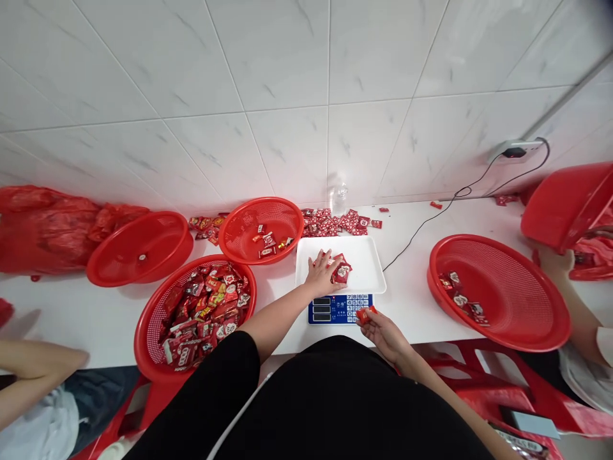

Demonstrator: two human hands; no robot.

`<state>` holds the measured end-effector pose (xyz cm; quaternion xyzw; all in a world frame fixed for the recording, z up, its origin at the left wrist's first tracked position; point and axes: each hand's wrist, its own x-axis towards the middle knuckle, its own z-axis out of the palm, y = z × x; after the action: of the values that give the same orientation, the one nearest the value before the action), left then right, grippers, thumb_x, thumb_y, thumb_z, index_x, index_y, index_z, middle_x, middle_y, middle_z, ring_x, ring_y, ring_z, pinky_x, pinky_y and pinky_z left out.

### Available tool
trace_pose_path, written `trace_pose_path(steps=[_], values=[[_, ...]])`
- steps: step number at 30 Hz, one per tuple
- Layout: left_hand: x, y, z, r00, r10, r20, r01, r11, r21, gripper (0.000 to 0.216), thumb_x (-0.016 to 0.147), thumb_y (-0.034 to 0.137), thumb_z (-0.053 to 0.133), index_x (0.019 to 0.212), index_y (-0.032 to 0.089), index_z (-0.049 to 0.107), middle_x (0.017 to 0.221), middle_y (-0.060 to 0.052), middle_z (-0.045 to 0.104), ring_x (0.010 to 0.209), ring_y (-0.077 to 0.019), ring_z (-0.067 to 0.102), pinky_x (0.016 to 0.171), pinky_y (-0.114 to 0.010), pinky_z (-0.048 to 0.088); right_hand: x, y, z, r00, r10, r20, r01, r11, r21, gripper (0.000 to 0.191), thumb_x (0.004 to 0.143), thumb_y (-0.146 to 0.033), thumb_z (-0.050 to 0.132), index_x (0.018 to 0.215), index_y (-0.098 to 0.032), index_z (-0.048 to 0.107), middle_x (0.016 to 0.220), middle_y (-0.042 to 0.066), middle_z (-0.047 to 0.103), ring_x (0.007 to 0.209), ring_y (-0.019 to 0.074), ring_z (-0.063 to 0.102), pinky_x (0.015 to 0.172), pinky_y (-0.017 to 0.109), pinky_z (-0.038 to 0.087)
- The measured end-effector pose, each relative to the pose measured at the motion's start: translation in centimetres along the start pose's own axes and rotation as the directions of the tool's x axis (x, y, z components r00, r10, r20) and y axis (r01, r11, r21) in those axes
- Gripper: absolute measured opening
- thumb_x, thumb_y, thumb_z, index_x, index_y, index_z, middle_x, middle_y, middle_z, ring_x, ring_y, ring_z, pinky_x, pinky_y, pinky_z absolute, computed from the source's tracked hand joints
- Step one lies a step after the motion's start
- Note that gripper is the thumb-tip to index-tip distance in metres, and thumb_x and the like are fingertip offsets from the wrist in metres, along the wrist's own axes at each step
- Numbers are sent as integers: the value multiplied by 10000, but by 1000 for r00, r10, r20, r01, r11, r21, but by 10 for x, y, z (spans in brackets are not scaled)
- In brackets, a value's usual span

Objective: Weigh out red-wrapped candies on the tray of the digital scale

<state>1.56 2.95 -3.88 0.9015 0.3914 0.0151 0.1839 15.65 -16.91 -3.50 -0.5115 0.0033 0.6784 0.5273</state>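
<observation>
My left hand [322,275] lies over the white tray [371,255] of a scale, fingers spread and touching a few red wrapped sweets [341,273]. Part of those sweets is hidden under the fingers. Below the tray shows the scale's blue keypad panel [341,309]. In front of its right corner, my right hand [385,335] pinches a small red packet [366,315] between thumb and fingers. A red basket [261,209] with a few sweets stands just left of the tray.
A basket heaped with sweets [205,319] stands at left, near another basket [138,249]. More packets [335,222] and a clear bottle [339,198] line the wall. A cable [416,233] runs to the socket. At right, a co-worker's arm [558,281] is beyond a basket [527,287].
</observation>
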Motion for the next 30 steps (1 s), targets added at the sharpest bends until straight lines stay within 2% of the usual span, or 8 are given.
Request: trace_pose_path(steps=[5, 11, 15, 19, 22, 25, 28, 30], values=[[15, 9, 9, 1000, 0, 25, -2, 993, 119, 794, 698, 732, 526, 1398, 390, 373, 1523, -49, 231, 1380, -404, 72, 1044, -650, 32, 0, -4, -9, 1000, -13, -24, 13, 1000, -8, 226, 716, -375, 735, 873, -227, 668, 842, 12, 717, 780, 127, 661, 666, 199, 515], [18, 5, 7, 988, 145, -51, -135, 975, 175, 710, 759, 699, 486, 1346, 300, 458, 1286, -105, 482, 1174, -316, 390, 962, -474, 299, 2, -8, -16, 1000, -14, -13, 14, 1000, -17, 231, 716, -396, 732, 862, -232, 662, 847, 3, 707, 797, 124, 651, 663, 195, 501], [26, 3, 7, 988, 150, -42, -141, 975, 170, 553, 791, 564, 560, 1240, 243, 539, 1114, -102, 549, 1032, -270, 470, 852, -383, 375, 1, -13, -17, 1000, -23, 17, 23, 999, -34, 231, 711, -408, 733, 831, -230, 649, 843, 7, 702, 791, 130, 646, 658, 202, 495], [34, 1, 7, 994, 47, -104, -39, 997, 70, 221, 852, 378, 530, 965, 222, 637, 960, -73, 570, 967, -228, 503, 748, -311, 399, -1, -19, -20, 999, -32, 18, 33, 998, -46, 229, 711, -406, 731, 831, -229, 648, 845, 6, 698, 765, 125, 634, 652, 204, 489], [41, -2, 1, 969, -144, -200, 130, 988, -82, 177, 847, 355, 530, 857, 213, 634, 901, -58, 572, 921, -206, 526, 714, -290, 406, -2, -20, -24, 999, -39, 15, 40, 997, -59, 230, 714, -401, 726, 840, -224, 651, 838, 10, 694, 758, 127, 627, 662, 210, 488], [46, -6, -7, 926, -286, -247, 225, 943, -245, 167, 832, 330, 540, 886, 204, 637, 908, -47, 604, 876, -183, 556, 745, -283, 418, -2, -20, -25, 1000, -31, 0, 31, 996, -83, 247, 704, -404, 728, 851, -224, 644, 849, 16, 691, 769, 131, 625, 669, 215, 486], [45, -8, -11, 945, -287, -159, 222, 916, -334, 220, 829, 309, 525, 976, 204, 651, 960, -34, 648, 873, -167, 586, 768, -261, 428, -1, -21, -20, 999, -47, 15, 49, 976, -213, 281, 710, -425, 702, 887, -224, 619, 887, 31, 685, 801, 145, 627, 707, 244, 490], [39, -7, -12, 972, -230, -53, 204, 930, -304, 337, 814, 331, 544, 1125, 230, 626, 1035, -32, 653, 921, -178, 596, 782, -258, 431, 0, -23, -13, 996, -82, 46, 93, 932, -351, 286, 729, -449, 659, 889, -221, 592, 855, 33, 673, 797, 155, 625, 728, 273, 491]])
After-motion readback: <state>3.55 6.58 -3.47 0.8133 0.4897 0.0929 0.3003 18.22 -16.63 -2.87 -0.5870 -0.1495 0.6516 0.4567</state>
